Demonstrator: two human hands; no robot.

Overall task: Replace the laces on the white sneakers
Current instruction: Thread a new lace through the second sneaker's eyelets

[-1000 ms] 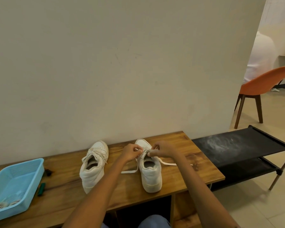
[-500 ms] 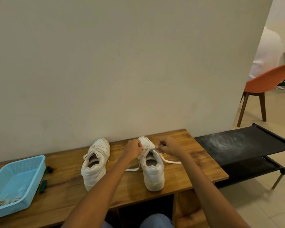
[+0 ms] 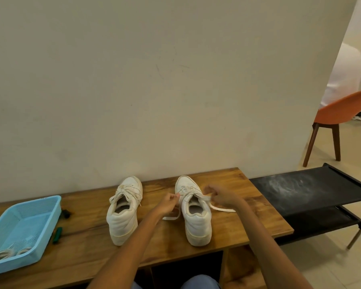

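Two white sneakers stand heel-toward-me on a wooden bench point(image 3: 238, 226). The left sneaker point(image 3: 124, 211) is laced and tied. The right sneaker point(image 3: 193, 211) has a white lace point(image 3: 221, 209) threaded through it, with loose ends trailing on the bench on both sides. My left hand point(image 3: 167, 204) pinches the lace end at the sneaker's left side. At the sneaker's right side, my right hand point(image 3: 222, 196) pinches the other part of the lace. Both hands sit level with the upper eyelets.
A light blue plastic basket point(image 3: 23, 226) with coiled laces in it sits at the bench's left end, a green tool point(image 3: 57, 234) beside it. A black shoe rack point(image 3: 313, 197) adjoins the bench on the right. An orange chair point(image 3: 342, 115) stands beyond. The wall is right behind the sneakers.
My hands have drawn apart, each pulling its lace end outward from the right sneaker. The camera has tilted slightly.
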